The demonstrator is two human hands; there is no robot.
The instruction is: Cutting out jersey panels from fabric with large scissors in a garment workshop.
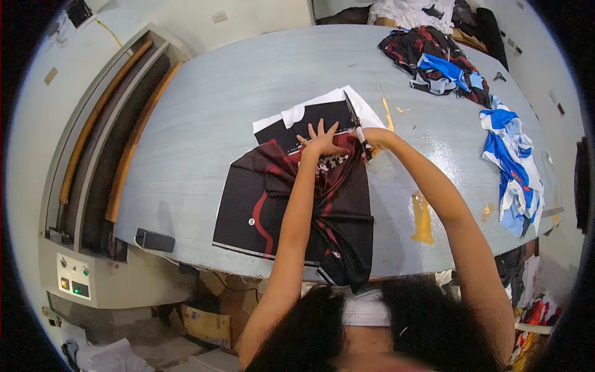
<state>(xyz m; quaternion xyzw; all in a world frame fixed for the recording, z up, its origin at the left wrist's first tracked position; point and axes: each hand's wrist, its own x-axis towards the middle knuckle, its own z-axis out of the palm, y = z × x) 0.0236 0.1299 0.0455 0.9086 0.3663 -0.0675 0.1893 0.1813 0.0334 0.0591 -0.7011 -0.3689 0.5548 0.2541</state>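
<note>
Black fabric with dark red patterning (242, 198) lies partly bunched in the middle of the table. Its far part is a flatter black piece (282, 131) with a white border (273, 121). Pressed on this cloth is my left hand (321, 141), fingers spread, holding nothing. My right hand (375, 139) is closed around the handles of a pair of scissors (354, 115) at the right side of the cloth. The blades point away from me along the black piece's right edge, beside the white border. The lower handle is partly hidden by my fingers.
A grey-blue table (248, 68) carries a black-and-red fabric pile (400, 49) at far right and blue-and-white cloth (511, 155) nearer. A black box (155, 240) sits at the near-left edge. A roller machine (93, 155) stands left. Yellow tape (422, 217) marks the tabletop.
</note>
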